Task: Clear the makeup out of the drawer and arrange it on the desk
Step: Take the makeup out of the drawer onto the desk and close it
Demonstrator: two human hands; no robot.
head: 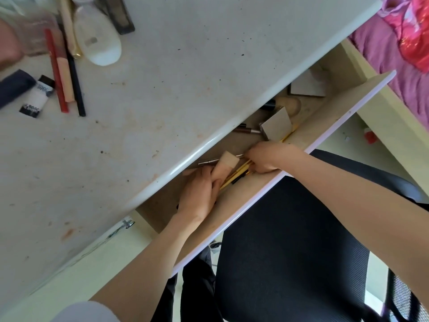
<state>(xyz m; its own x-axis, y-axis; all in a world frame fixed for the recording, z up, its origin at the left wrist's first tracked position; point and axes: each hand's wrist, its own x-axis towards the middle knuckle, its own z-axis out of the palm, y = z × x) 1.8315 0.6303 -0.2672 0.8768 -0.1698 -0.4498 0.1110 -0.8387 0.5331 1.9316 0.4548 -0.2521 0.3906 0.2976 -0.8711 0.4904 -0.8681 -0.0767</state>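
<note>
The drawer (pixel 301 140) under the desk (pixel 185 73) is pulled open. Inside it my left hand (pixel 199 194) grips a beige tube (pixel 226 165) together with thin yellow sticks (pixel 234 176). My right hand (pixel 264 159) pinches the other end of those yellow sticks. A metallic pencil (pixel 209 161) lies behind the tube. Farther along the drawer are a grey box (pixel 277 124), a brown pencil (pixel 247 130), a tan round sponge (pixel 291 105) and another grey box (pixel 306 86). On the desk at the far left lie a red pencil (pixel 56 73), a beige stick (pixel 65 81), a black pencil (pixel 76 84) and a white tube (pixel 38 97).
A white oval container (pixel 97 36), a dark case (pixel 121 15) and a clear jar (pixel 34 33) stand at the desk's far left. A dark pouch (pixel 14 88) lies at the left edge. A black mesh chair (pixel 301 240) is below the drawer. Pink bedding (pixel 399 49) lies at right.
</note>
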